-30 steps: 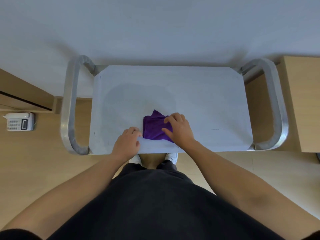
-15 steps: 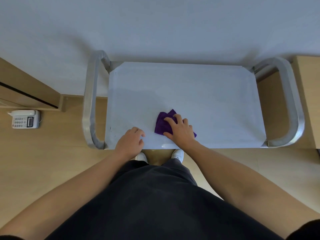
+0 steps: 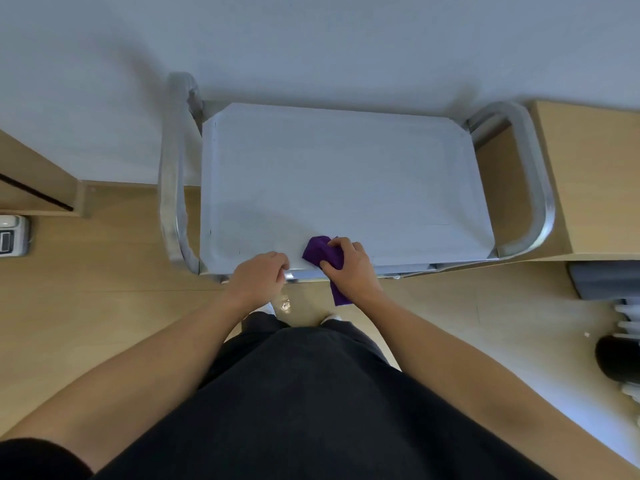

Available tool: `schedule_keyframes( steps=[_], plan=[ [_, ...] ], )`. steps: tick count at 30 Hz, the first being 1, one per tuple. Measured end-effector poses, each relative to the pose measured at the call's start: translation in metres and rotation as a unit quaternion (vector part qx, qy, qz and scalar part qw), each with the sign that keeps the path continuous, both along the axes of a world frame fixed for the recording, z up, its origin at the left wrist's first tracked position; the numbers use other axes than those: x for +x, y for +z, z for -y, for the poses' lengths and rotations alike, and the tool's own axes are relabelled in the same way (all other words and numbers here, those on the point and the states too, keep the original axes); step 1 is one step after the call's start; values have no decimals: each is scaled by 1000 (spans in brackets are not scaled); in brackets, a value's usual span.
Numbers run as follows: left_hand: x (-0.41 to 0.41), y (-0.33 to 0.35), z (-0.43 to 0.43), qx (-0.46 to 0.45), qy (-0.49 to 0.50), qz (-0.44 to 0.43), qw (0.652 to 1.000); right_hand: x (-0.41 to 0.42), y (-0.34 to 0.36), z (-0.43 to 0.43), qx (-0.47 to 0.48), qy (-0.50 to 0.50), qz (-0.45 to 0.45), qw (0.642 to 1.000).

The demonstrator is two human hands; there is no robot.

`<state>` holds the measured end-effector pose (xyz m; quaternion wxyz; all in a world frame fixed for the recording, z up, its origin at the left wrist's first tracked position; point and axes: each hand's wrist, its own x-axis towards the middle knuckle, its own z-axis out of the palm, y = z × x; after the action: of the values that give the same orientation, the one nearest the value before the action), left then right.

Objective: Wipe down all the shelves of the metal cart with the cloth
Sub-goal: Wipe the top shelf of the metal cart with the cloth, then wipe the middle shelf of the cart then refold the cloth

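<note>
Pale wall (image 3: 311, 46), wood floor (image 3: 86, 306). The cart (image 3: 346, 174) stands against the wall beside a cabinet (image 3: 588, 174). At its near rim the right hand (image 3: 349, 268) clutches the purple cloth (image 3: 320, 251). The left hand (image 3: 256, 277) curls around the rim alongside.

The metal cart (image 3: 171, 202) has a smooth, matt brushed top shelf (image 3: 346, 174) and shinier tubular handles (image 3: 542, 202), the purple cloth (image 3: 320, 252) at its near edge is soft matt fabric, and the floor (image 3: 86, 289) beneath it is pale, faintly glossy wood.
</note>
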<state>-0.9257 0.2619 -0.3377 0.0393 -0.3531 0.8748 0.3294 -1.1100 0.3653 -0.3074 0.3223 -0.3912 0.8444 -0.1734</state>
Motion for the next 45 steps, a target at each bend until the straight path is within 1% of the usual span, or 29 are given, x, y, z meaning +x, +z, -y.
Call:
schedule_keyframes(
  steps=[4,8,11,16,19,24,27,29,32,35,38,40,43,45],
  plan=[
    [16,1,-28,4,23,7,1000,15,0,-26,-2,35,28,999],
    [35,-1,-66,0,41,42,998,32,-6,-59,-6,56,56,997],
    [47,-3,-101,6,64,61,996,41,-15,-86,-8,75,61,995],
    [63,2,-166,11,85,75,994,51,-25,-134,-26,70,75,994],
    [73,6,-195,25,76,79,994,59,-27,-157,-26,67,79,994],
    [88,2,-192,24,81,89,992,72,-29,-162,-18,68,74,995],
    [95,-5,-176,18,79,91,993,78,-32,-148,-20,33,73,997],
    [96,-19,-162,13,82,79,993,81,-41,-135,-29,4,72,997],
    [96,-55,-137,-14,92,62,994,88,-69,-107,-47,-6,60,997],
    [88,-97,-118,-27,110,52,992,95,-109,-80,-54,-21,64,996],
    [78,-152,-94,-60,122,31,990,89,-162,-45,-83,-22,62,994],
    [73,-189,-74,-101,128,15,987,80,-199,-16,-107,-10,29,994],
    [67,-235,-43,-189,129,-10,973,63,-245,28,-155,13,-35,987],
    [65,-262,-24,-231,130,-30,964,53,-271,55,-162,37,-78,983]
  ],
)
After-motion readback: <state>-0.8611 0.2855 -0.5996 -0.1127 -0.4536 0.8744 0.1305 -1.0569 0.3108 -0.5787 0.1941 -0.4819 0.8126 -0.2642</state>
